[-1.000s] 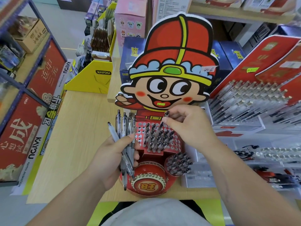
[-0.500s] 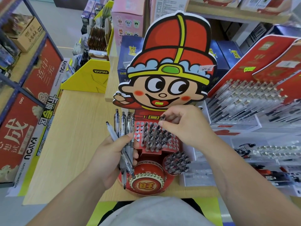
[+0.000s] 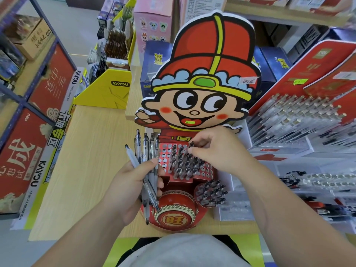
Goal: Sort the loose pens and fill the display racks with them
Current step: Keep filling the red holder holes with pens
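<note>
A red cartoon-figure display rack (image 3: 201, 177) stands on the wooden table, its perforated red panel holding several dark-capped pens. My left hand (image 3: 131, 187) grips a bunch of loose clear pens (image 3: 146, 151), tips pointing down toward the red drum base (image 3: 174, 218). My right hand (image 3: 217, 151) pinches the top of a single pen (image 3: 190, 146) that stands in the panel's upper right rows. A round cup (image 3: 211, 192) of more pens sits at the rack's lower right.
Clear acrylic racks (image 3: 300, 120) filled with pens stand to the right. A yellow KAYOU box (image 3: 107, 91) sits at the back left of the wooden table (image 3: 77, 160). Blue and pink boxes stand behind the figure. Shelving with red boxes runs along the left.
My right hand has pushed its pen lower into the panel. My left hand with the bunch has stayed in place.
</note>
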The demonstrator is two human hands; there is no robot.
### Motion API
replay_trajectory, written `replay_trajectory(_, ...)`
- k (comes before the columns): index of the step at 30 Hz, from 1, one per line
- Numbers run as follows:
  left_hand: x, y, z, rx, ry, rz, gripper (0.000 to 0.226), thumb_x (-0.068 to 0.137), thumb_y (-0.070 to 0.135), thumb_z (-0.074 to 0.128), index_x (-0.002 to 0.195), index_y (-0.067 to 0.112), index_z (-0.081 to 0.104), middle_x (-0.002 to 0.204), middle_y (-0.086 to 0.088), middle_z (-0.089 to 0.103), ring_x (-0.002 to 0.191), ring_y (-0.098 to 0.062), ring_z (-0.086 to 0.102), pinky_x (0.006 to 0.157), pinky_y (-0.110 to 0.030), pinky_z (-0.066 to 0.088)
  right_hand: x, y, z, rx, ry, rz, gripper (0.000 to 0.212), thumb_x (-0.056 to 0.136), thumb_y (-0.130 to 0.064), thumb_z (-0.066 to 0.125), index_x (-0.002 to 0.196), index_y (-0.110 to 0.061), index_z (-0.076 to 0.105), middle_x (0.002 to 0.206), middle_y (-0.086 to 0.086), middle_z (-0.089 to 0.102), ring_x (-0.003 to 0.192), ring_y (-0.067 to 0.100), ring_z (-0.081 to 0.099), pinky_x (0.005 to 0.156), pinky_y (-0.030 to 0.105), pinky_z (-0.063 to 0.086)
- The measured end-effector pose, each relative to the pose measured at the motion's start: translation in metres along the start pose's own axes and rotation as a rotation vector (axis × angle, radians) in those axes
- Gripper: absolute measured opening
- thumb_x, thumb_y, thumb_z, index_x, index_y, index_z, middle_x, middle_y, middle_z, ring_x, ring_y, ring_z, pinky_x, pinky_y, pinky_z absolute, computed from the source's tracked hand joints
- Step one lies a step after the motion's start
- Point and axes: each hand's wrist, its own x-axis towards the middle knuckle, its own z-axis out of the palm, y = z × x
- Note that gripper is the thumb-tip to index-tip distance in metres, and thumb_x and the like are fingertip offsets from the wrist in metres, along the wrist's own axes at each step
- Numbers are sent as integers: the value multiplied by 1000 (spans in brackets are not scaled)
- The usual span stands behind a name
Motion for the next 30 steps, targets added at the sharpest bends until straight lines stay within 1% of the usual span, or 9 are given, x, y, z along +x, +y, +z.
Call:
replay_trajectory(4,1,1,-2,8,-4,14,25,98,26,61,98,1,62,73,-17,61,57,-25,57,55,-37,50,10,-10,-7,-123,-120,5,14,83,-41,78,81,-26,78,75,-9,70,72,8,64,65,28,53)
replay_trajectory(7,3,2,-3,2,-2,21,24,97,25,62,98,1,61,78,-17,63,59,-24,58,56,-38,51,14,-14,-8,-141,-154,4,14,83,-41,79,78,-28,76,75,-9,70,72,10,65,65,28,53)
replay_trajectory(10,2,2,-3,-1,-14,23,24,97,25,63,97,1,62,80,-18,62,60,-25,58,58,-39,50,16,-15,-10,-166,-177,4,10,83,-37,79,85,-28,78,77,-14,69,75,7,65,71,29,55)
replay_trajectory(13,2,2,-3,-10,-21,30,21,96,25,63,93,4,63,81,-18,62,60,-25,57,60,-39,49,18,-17,-12,-248,-206,-20,13,85,-34,78,96,-28,79,79,-15,69,79,6,66,73,28,55)
replay_trajectory(17,0,3,-1,-11,-28,32,21,96,25,63,89,5,63,81,-18,61,60,-25,57,61,-39,48,19,-20,-12,-298,-226,-33,15,86,-35,76,100,-29,79,78,-18,65,78,3,63,64,22,46)
replay_trajectory(19,-1,3,0,-21,-28,36,19,97,23,62,88,6,63,81,-16,62,60,-24,57,61,-39,47,20,-21,-13,-310,-247,-31,16,86,-36,76,100,-29,79,78,-17,65,78,3,63,63,22,45)
replay_trajectory(23,-4,3,1,-17,-27,43,19,97,23,61,89,5,63,81,-16,62,59,-23,58,61,-40,46,20,-21,-18,-323,-301,-58,18,91,-33,72,107,-26,78,89,-13,72,81,7,65,72,26,53)
replay_trajectory(27,-6,3,1,-26,-21,40,19,98,22,60,98,2,62,76,-14,63,57,-23,58,56,-35,49,13,-21,-16,-314,-257,-116,19,92,-31,70,108,-26,77,91,-12,73,82,7,66,77,34,58)
replay_trajectory(30,-8,2,0,-24,-19,32,21,98,22,60,102,2,62,73,-14,63,56,-23,58,52,-33,50,11,-22,-15,-310,-226,-163,21,92,-26,71,112,-27,76,85,-20,64,78,-1,59,73,24,50)
